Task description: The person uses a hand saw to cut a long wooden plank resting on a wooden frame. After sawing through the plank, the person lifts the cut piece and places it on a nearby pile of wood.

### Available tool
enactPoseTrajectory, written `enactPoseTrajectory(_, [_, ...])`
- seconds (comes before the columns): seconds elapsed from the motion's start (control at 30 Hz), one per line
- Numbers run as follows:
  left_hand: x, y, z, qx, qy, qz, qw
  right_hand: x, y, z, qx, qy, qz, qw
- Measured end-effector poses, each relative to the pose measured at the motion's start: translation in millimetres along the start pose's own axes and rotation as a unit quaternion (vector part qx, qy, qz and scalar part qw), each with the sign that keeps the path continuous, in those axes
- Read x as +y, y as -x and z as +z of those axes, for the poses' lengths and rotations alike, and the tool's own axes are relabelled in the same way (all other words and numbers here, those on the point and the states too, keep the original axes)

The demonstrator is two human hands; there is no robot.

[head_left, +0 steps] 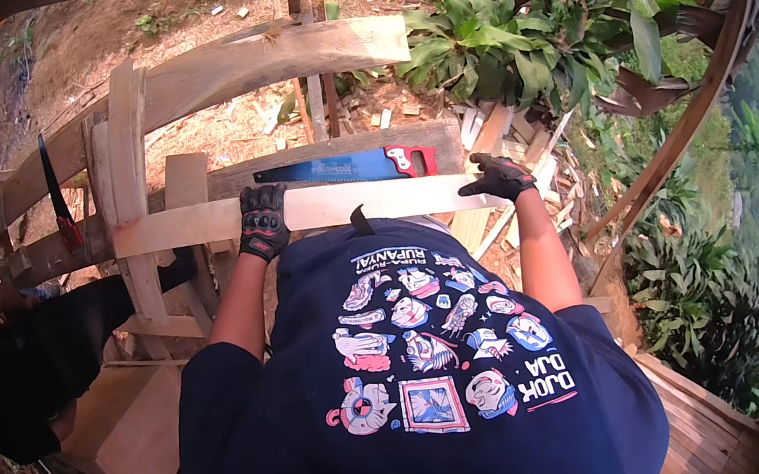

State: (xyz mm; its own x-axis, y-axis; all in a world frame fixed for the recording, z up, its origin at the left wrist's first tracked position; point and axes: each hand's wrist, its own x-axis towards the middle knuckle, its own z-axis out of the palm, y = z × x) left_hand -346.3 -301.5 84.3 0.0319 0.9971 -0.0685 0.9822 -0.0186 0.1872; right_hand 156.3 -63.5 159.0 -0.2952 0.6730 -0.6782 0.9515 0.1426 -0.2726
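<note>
A long pale wooden board (343, 201) lies crosswise in front of my waist. My left hand (263, 222), in a black glove, is closed over its left part, fingers bent over the far edge. At the right end, my gloved right hand (498, 177) rests against the board with thumb and fingers spread apart. Just beyond the board, a handsaw (332, 170) with a blue blade and red-and-white handle lies on a thick beam (227, 180). A small dark curved piece (362, 221) overlaps the board's near edge; its kind is unclear.
Another handsaw (61, 207) with a red handle stands tilted at the left. Below it, a person in dark clothes (43, 342) bends beside a wooden box (125, 434). A wide plank (267, 62) crosses the far side. Offcuts (483, 132) and leafy plants (507, 37) lie to the right.
</note>
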Motion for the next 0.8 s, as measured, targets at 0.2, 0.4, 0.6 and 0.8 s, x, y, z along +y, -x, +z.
enactPoseTrajectory(0.2, [24.4, -4.5, -11.0, -0.059, -0.037, -0.035, 0.997, -46.7, -74.3, 22.0, 0.086, -0.02, -0.039, 0.995])
enactPoseTrajectory(0.4, [50.8, -10.4, -31.5, -0.068, -0.055, -0.049, 0.995, -64.8, -127.2, 70.2, 0.156, 0.066, -0.047, 0.985])
enactPoseTrajectory(0.6, [64.6, -7.0, -33.0, -0.079, -0.051, -0.083, 0.992, -75.2, -144.3, 84.2, 0.166, 0.018, -0.067, 0.984])
enactPoseTrajectory(0.8, [64.7, -20.2, -38.2, -0.103, -0.033, -0.085, 0.991, -75.9, -90.1, -5.5, 0.237, -0.092, -0.143, 0.956])
